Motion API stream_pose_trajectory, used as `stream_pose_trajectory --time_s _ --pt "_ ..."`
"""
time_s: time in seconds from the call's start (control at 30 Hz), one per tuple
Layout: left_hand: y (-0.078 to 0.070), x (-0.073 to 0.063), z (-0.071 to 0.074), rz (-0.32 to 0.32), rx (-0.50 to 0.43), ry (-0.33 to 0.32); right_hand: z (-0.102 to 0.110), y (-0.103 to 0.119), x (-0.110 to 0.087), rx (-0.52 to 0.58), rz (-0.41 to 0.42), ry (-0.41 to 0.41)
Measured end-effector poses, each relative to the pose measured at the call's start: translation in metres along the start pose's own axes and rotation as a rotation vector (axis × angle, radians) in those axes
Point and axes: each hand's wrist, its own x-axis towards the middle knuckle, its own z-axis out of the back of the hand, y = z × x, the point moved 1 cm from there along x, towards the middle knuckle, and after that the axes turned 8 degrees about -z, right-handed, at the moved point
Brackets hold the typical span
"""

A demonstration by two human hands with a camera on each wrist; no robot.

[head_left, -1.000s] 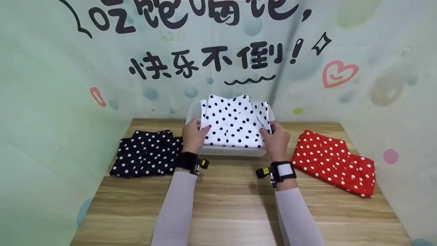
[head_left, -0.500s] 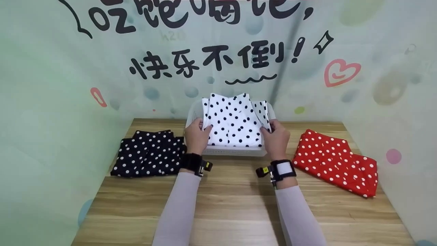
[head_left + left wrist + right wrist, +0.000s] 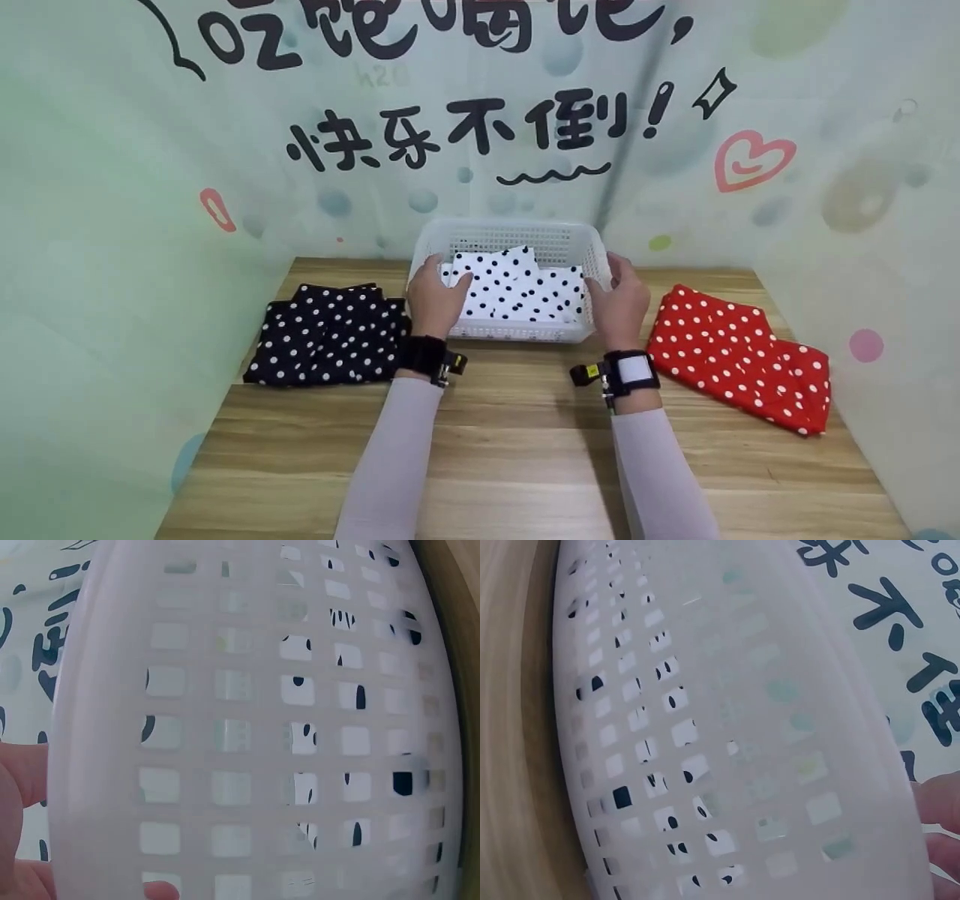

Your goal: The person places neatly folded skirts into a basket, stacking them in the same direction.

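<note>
1. Nearest me, my pale lavender left sleeve (image 3: 390, 465) and right sleeve (image 3: 664, 472) reach forward over the wood-grain tabletop (image 3: 517, 465).
2. I wear a black strap with a small camera on each wrist: the left strap (image 3: 421, 356) and the right strap (image 3: 634, 371), whose outer face carries a white patch.
3. On my right lies the folded red cloth with white dots (image 3: 739, 360), slanted, its upper left side near my right wrist.
4. On my left lies the folded black cloth with white dots (image 3: 330, 341), its right end just beside my left wrist.
5. My hands are well apart, one at each side of the basket. My left hand (image 3: 439, 300) is at the left front corner, thumb spread away from the fingers and pointing toward the white cloth; I can't tell whether the thumb touches it.
6. My right hand (image 3: 621, 304) is at the right side, thumb by the rim and fingers just outside it, loosely parted; whether they press on the rim I can't tell.
7. Between my hands stands the white plastic mesh basket (image 3: 517, 331), upright on the tabletop.
8. Inside it lies the folded white cloth with black dots (image 3: 517, 292), toward the near wall.
9. Behind hangs a pale green backdrop (image 3: 360, 225) with black Chinese lettering (image 3: 480, 126) and a pink heart (image 3: 754, 161).
</note>
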Motion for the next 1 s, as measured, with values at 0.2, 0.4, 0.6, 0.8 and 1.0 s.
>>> stream_pose_trajectory --time_s 0.2,0.4,0.6,0.8,1.0 --pt "-0.003 -0.006 0.003 -0.022 0.067 0.018 0.001 -0.001 -0.003 -0.002 0.025 0.009" --pt "-0.004 -0.008 0.005 -0.078 0.095 -0.009 0.004 0.001 -0.005 -0.135 0.033 -0.014" --pt "-0.023 -0.013 -0.001 -0.137 0.077 -0.019 0.018 0.008 -0.011 -0.304 0.109 -0.102" --pt "-0.058 -0.032 -0.015 -0.281 0.050 0.012 0.031 0.007 -0.021 -0.370 0.201 -0.163" --pt "-0.075 -0.054 -0.033 -0.358 -0.003 0.099 0.039 -0.006 -0.031 -0.430 0.287 -0.182"
